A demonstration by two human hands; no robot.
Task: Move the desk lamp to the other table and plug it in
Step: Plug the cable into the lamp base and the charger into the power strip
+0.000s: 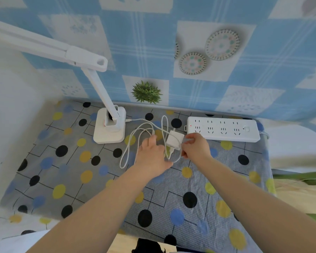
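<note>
While the desk lamp [109,125] stands on the worktop [44,161], both hands [151,157] [195,147] apparently pinch its tangled cable [135,141] beside the adapter [174,141]; a snagged loop could tip the lamp short of the power strip [223,129].

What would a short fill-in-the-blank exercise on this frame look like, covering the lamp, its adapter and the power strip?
1. The desk lamp stands on the ____ side of the table, by the person's own sides.
2. The white adapter sits between the left hand and the ____ hand.
3. The power strip has ____ plugs in its sockets.
4. The cable lies in loose ____ on the patterned cloth.

Missing words: left; right; no; loops
</note>
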